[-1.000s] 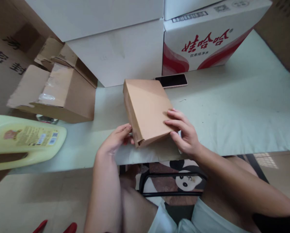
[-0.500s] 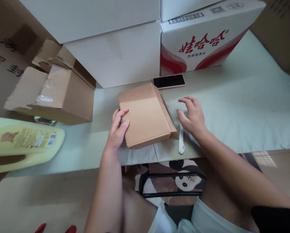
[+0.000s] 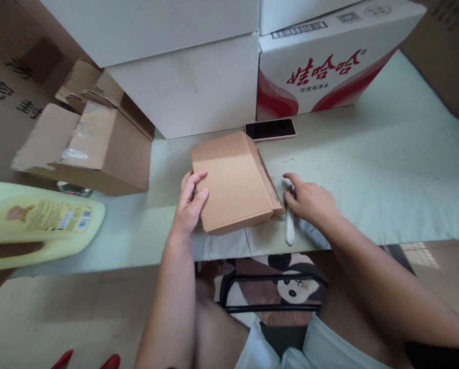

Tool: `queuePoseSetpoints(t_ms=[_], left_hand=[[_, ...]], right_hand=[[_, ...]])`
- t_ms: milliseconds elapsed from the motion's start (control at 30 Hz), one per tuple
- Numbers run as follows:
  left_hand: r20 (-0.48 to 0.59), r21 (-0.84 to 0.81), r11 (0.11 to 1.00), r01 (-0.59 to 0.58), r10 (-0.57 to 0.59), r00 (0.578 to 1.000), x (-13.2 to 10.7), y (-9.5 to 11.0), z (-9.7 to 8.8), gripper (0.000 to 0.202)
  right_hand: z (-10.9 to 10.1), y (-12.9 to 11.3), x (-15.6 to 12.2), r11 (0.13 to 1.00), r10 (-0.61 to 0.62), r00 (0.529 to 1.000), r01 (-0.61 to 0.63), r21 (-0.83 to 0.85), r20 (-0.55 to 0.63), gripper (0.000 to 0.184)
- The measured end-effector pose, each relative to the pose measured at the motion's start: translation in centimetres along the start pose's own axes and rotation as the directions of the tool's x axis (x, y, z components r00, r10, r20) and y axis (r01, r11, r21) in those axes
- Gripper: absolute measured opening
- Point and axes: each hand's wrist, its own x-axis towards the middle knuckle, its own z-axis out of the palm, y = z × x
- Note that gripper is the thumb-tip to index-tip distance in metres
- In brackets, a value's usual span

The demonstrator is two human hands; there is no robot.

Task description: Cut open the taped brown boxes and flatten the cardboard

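Observation:
A small brown cardboard box (image 3: 233, 184) lies tilted on the covered table, with a flap edge sticking out on its right side. My left hand (image 3: 191, 202) grips the box's left edge, thumb on top. Beside the box's right corner, a slim white utility knife (image 3: 290, 230) points toward the table's front edge. My right hand (image 3: 310, 200) is closed over the knife's far end, thumb against it and index finger reaching forward. The other right fingers and the knife's far end are hidden.
A phone (image 3: 270, 129) lies behind the box, against stacked white cartons (image 3: 191, 92) and a red-and-white carton (image 3: 317, 77). To the left are an opened cardboard box (image 3: 125, 148) and a pale yellow bottle (image 3: 60, 220). The table's front edge (image 3: 137, 269) runs near my forearms.
My right hand has come down and nearer to me, closing over the utility knife, which has turned slightly. My left hand keeps its hold on the box. The whole view has shifted slightly.

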Motion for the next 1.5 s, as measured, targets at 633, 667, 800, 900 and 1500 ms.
queuePoseSetpoints(t_ms=[633, 667, 800, 900, 1500], left_hand=[[-0.023, 0.023, 0.999, -0.045, 0.045, 0.999, -0.3, 0.2, 0.9, 0.038], [-0.018, 0.026, 0.998, -0.059, 0.059, 0.998, -0.2, 0.1, 1.0, 0.037], [-0.01, 0.019, 0.996, -0.092, 0.092, 0.996, 0.3, -0.4, 1.3, 0.036], [0.001, 0.012, 0.996, -0.092, 0.092, 0.996, 0.6, -0.5, 1.4, 0.036], [0.031, 0.007, 0.995, -0.097, 0.097, 0.995, 0.5, -0.6, 1.3, 0.037]], right_hand=[[-0.2, -0.2, 0.2, -0.002, -0.103, 0.965, -0.241, 0.97, 0.24, 0.005], [-0.1, -0.1, 0.3, -0.053, -0.083, 0.969, -0.236, 0.97, 0.231, 0.007], [-0.3, -0.1, 0.5, -0.181, -0.01, 0.974, -0.226, 0.957, 0.228, 0.015], [-0.6, -0.2, 0.5, -0.155, -0.049, 0.96, -0.279, 0.948, 0.274, 0.015], [-0.1, -0.4, 0.8, -0.451, -0.066, 0.988, -0.153, 0.879, 0.138, 0.052]])
